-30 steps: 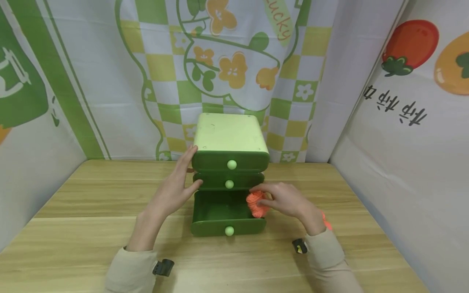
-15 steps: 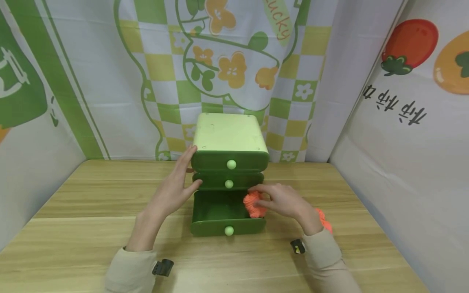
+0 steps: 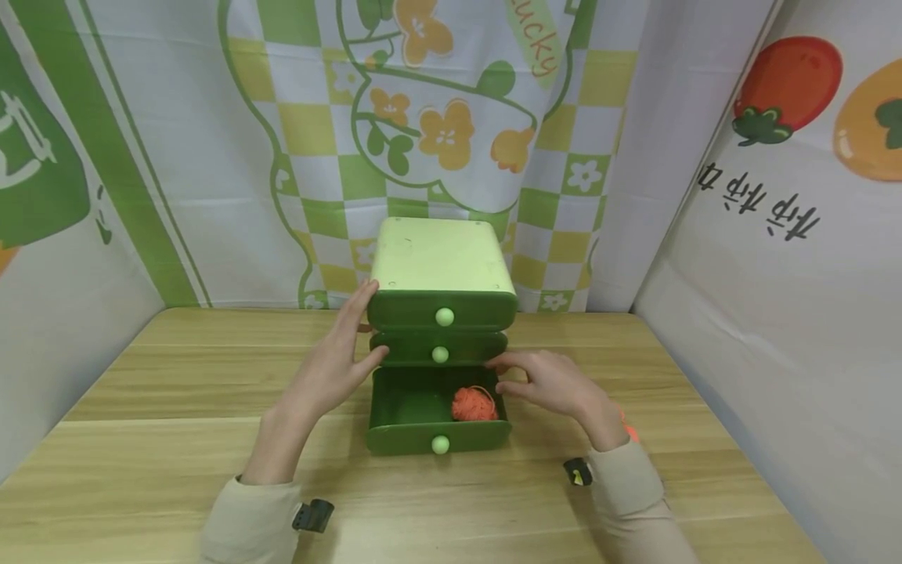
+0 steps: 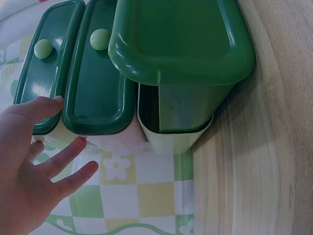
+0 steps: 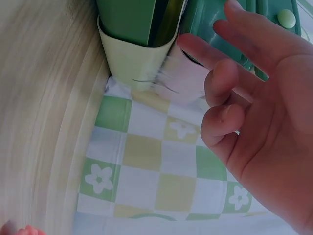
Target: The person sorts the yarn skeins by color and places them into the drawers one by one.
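Observation:
A small drawer cabinet (image 3: 445, 254) has a pale green top and dark green drawer fronts. Its bottom drawer (image 3: 405, 440) is pulled out, with a ball of coral yarn (image 3: 474, 405) lying in the right part and a loose strand looping above it. My left hand (image 3: 327, 368) rests its fingers against the cabinet's left side, thumb by the middle drawer (image 3: 409, 349). Just right of the yarn, my right hand (image 3: 557, 384) hovers at the drawer's right edge, holding nothing; the right wrist view shows its fingers (image 5: 222, 81) loosely bent beside the cabinet.
Part of another coral thing (image 3: 630, 431) shows on the wooden table (image 3: 211, 439) behind my right wrist, mostly hidden. The top drawer (image 3: 409, 312) is pushed in. A printed curtain (image 3: 310, 133) hangs behind the cabinet, and side cloths (image 3: 747, 313) flank the table.
My right hand first carried the yarn ball leftward over the bottom drawer, then let go of it. The ball now lies inside, and the hand has drawn back right. My left hand stays put.

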`<state>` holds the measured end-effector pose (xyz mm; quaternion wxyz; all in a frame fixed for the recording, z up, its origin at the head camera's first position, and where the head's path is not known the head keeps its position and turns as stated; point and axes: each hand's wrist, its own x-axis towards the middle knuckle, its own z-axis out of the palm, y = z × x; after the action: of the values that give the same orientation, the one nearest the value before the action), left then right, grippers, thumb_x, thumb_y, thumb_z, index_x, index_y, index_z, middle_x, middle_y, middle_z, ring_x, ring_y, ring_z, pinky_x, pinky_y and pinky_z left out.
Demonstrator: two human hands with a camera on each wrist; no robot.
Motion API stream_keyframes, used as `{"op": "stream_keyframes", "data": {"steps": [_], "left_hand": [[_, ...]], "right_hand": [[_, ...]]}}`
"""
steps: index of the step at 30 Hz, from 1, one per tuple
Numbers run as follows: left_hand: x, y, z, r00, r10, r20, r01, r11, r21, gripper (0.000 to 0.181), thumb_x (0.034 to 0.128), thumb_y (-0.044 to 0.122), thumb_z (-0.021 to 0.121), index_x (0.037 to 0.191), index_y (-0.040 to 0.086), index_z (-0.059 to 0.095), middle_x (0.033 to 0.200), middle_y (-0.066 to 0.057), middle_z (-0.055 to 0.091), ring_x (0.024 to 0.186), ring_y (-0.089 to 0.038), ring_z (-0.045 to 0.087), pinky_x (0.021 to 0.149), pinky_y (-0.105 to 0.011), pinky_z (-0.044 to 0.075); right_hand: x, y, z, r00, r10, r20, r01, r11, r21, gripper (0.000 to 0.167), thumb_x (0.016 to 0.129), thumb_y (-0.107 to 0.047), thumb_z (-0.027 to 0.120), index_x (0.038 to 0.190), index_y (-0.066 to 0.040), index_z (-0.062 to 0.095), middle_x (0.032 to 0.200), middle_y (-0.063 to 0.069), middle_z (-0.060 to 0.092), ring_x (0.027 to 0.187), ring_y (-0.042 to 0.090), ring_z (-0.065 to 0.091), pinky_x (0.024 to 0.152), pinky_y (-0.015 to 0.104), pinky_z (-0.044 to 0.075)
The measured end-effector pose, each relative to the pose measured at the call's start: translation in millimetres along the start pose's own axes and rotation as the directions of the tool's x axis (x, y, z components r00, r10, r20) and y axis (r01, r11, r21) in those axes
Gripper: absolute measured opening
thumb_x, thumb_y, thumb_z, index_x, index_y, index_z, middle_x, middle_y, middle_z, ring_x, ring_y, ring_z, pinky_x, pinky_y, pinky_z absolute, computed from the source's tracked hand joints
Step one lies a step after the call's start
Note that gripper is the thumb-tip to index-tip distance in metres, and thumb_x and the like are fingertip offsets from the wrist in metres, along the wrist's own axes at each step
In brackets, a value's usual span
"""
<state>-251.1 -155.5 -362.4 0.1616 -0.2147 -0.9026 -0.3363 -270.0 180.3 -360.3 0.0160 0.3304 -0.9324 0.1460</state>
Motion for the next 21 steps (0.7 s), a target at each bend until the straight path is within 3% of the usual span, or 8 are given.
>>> {"op": "stream_keyframes", "data": {"steps": [6, 12, 18, 21], "left_hand": [[0.0, -0.2, 0.0, 1.0, -0.003, 0.001, 0.003, 1.0, -0.003, 0.095, 0.0959, 0.014, 0.066, 0.16, 0.034, -0.001, 0.169, 0.0, 0.003, 0.122, -0.034, 0.059, 0.064, -0.034, 0.054], [0.5, -1.1, 1.1, 1.0, 0.004, 0.002, -0.004, 1.0, -0.003, 0.096, 0.0959, 0.014, 0.066, 0.16, 0.034, -0.002, 0.169, 0.0, 0.003, 0.122, -0.035, 0.059, 0.064, -0.034, 0.054], [1.0, -2.4, 1.8, 1.0, 0.003, 0.005, -0.003, 1.0, -0.002, 0.096, 0.0962, 0.014, 0.066, 0.159, 0.035, -0.003, 0.169, -0.005, 0.004, 0.122, -0.036, 0.059, 0.059, -0.03, 0.052], [0.3, -2.4, 0.9, 1.0, -0.002, 0.009, 0.002, 1.0, -0.003, 0.096, 0.0963, 0.014, 0.066, 0.159, 0.034, -0.003, 0.169, -0.005, 0.004, 0.121, -0.035, 0.059, 0.062, -0.033, 0.054]], "right_hand": [[-5.9, 11, -8, 0.999, 0.031, 0.018, -0.033, 0.996, 0.083, 0.036, 0.095, -0.025, 0.067, 0.13, -0.016, 0.066, 0.115, 0.002, 0.073, 0.112, 0.021, 0.067, 0.096, 0.045, 0.052], [-17.3, 31, -20, 0.993, 0.112, 0.038, -0.116, 0.986, 0.118, 0.037, 0.096, -0.027, 0.066, 0.131, -0.017, 0.065, 0.112, 0.002, 0.073, 0.088, 0.016, 0.063, 0.077, 0.035, 0.051], [-31.6, 49, -32, 0.982, 0.185, 0.034, -0.188, 0.972, 0.143, 0.038, 0.096, -0.026, 0.066, 0.132, -0.016, 0.064, 0.111, 0.003, 0.073, 0.093, 0.017, 0.06, 0.08, 0.034, 0.047], [-37.8, 60, -35, 0.977, 0.205, 0.057, -0.213, 0.958, 0.194, 0.041, 0.096, -0.027, 0.066, 0.135, -0.016, 0.062, 0.114, 0.007, 0.072, 0.091, 0.019, 0.06, 0.076, 0.034, 0.05]]}}
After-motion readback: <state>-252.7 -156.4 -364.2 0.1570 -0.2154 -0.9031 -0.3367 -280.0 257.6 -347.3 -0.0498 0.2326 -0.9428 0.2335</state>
